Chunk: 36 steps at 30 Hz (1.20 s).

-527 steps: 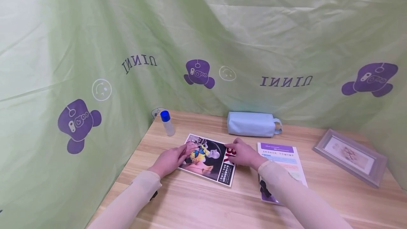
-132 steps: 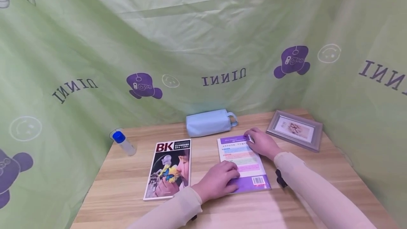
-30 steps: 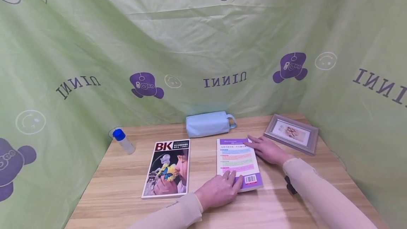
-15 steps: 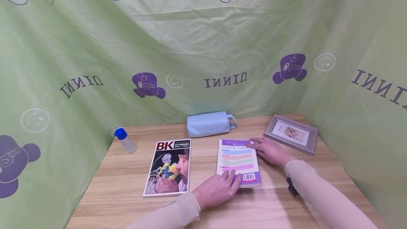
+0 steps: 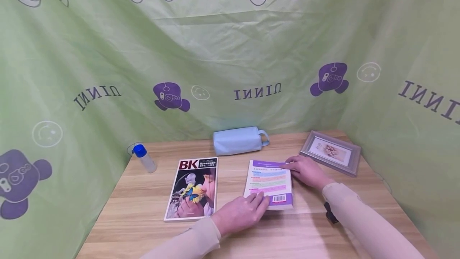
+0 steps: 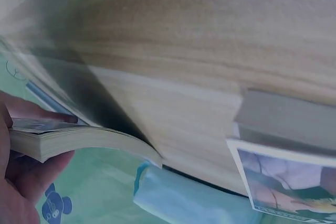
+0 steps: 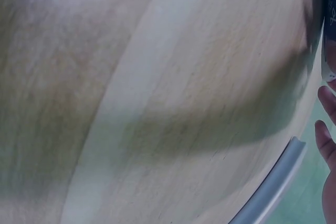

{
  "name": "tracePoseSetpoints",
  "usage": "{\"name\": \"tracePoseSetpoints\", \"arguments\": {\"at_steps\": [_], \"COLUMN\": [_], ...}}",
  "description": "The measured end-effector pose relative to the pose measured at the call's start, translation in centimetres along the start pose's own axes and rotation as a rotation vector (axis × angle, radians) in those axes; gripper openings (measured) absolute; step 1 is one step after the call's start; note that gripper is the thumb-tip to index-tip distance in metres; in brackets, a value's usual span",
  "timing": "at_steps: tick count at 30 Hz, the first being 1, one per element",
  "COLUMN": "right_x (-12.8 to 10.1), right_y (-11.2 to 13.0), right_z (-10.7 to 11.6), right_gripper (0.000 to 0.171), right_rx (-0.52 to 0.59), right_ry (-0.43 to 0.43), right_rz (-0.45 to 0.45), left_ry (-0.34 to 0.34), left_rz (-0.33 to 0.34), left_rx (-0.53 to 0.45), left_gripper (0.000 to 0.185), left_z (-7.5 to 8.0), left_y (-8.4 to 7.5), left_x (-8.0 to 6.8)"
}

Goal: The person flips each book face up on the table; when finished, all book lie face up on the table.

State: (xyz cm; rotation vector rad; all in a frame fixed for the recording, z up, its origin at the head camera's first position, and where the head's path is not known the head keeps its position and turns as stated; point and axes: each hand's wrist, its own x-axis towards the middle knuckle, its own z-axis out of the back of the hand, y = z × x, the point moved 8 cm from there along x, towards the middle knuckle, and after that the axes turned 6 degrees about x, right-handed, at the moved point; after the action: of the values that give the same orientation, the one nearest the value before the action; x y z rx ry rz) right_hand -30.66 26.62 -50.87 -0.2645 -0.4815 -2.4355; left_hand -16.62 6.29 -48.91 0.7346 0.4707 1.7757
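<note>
Purple-and-white book (image 5: 267,183) held in two hands over the right-centre of the desk (image 5: 125,207), back cover upward, with a barcode (image 5: 279,198) near its lower right corner and bands of coloured text above it. The left hand (image 5: 240,214) grasps the near left corner, its fingers (image 5: 259,200) bent over the cover; the left wrist view shows the pale page block (image 6: 79,144) at close range, appearing curved. The right hand (image 5: 310,171) grips the right edge toward the far corner, fingers reaching onto the cover; in the right wrist view only part of this hand enters at the margin, beside a dark strip of the book. Whether any edge of the book touches the desk cannot be told. To the left of the book, and apart from it, lies a magazine (image 5: 192,189) marked "BK", its cover showing a blue butterfly on a yellow flower. Beyond the two, a light-blue pouch (image 5: 237,141) with a loop handle rests near the back edge. A grey picture frame (image 5: 330,153) lies at the far right, near the right hand; a translucent bottle (image 5: 148,164) with a blue cap (image 5: 139,150) stands at the far left. Green curtain (image 5: 215,43) printed with purple figures encloses the desk; a dark strap (image 5: 330,213) shows under the right sleeve (image 5: 363,211).
</note>
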Motion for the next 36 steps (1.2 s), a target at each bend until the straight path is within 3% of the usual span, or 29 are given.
{"name": "tracePoseSetpoints", "arguments": {"at_steps": [11,19,36], "right_x": [0.0,-0.2,-0.6], "right_y": [0.1,0.3,1.1], "right_z": [0.4,0.8,2.0], "right_gripper": [0.037,0.033,0.034], "right_rx": [0.011,0.063,0.098], "right_ry": [-0.027,-0.065,-0.148], "right_rz": [0.002,-0.012,-0.016], "left_ry": [-0.061,-0.14,-0.168], "left_rz": [0.008,0.058,0.138], "left_rx": [-0.057,-0.085,-0.078], "left_gripper": [0.048,0.044,0.045], "left_z": [1.6,2.4,3.4], "left_y": [2.1,3.3,5.8], "left_x": [-0.6,-1.0,-2.6]}}
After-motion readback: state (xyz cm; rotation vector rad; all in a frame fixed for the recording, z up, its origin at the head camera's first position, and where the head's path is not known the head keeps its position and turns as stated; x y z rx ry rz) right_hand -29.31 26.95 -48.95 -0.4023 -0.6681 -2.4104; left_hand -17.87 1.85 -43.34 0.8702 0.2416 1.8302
